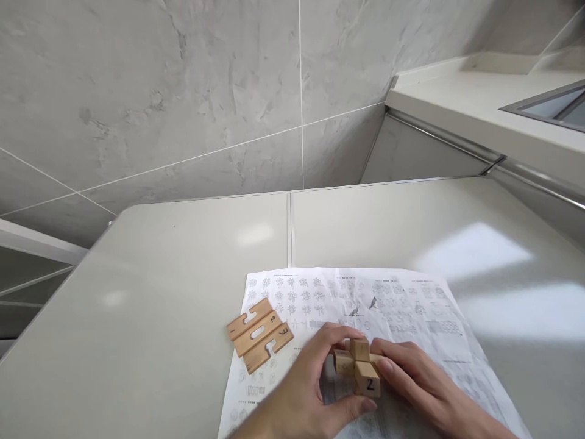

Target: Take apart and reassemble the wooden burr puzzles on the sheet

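Several interlocked wooden bars form a wooden burr puzzle (361, 366), its near end marked with a 2. My left hand (315, 384) grips it from the left, fingers behind and thumb along the near end. From the right, my right hand (415, 378) closes on the bar that sticks out that way. Beside my left hand lie flat wooden puzzle pieces (258, 332) side by side, with slots cut in them and marked 1, 2 and 3. Under everything is a printed instruction sheet (311, 299) with small diagrams.
The sheet rests on a glossy pale table (183, 292) with a seam (289, 231) across it. Grey tiled wall (205, 79) rises behind. A white counter (484, 97) stands at the back right, above the table's level.
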### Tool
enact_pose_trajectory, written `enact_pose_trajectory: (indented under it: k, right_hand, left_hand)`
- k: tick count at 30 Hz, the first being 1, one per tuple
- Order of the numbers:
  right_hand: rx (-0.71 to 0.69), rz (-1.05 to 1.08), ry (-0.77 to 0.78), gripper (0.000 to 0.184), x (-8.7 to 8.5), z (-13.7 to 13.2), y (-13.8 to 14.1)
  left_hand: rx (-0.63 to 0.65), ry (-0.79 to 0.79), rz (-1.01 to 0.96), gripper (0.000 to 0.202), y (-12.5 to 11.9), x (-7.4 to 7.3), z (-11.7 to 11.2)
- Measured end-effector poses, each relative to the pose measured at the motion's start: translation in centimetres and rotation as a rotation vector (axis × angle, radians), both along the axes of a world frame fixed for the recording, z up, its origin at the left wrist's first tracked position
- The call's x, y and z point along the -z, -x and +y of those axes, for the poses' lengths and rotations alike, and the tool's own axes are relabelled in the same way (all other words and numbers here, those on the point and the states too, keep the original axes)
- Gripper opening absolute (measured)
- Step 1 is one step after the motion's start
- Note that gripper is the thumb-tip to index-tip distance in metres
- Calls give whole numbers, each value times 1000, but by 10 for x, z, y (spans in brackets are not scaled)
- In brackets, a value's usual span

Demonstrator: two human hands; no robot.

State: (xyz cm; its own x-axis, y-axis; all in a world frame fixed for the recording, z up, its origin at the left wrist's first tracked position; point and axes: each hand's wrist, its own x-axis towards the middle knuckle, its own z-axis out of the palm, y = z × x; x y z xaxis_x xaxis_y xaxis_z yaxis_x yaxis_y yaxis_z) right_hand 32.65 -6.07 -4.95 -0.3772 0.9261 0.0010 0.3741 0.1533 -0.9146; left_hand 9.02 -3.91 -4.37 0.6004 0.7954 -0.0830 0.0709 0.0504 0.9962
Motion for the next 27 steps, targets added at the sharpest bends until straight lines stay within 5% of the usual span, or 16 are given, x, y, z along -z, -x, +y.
enact_pose_trajectory:
  k: [8, 17, 27]
  right_hand:
    - [-4, 66, 118, 61, -1, 0, -2]
    - [162, 502, 701, 62, -8, 6, -2]
    - [468, 853, 772, 44, 9, 25, -12]
  left_hand:
    - [-36, -9, -22, 68, -1, -1, -1]
    - [-93, 127, 7, 92, -1, 9, -11]
    - [-89, 126, 139, 66, -4, -4, -7]
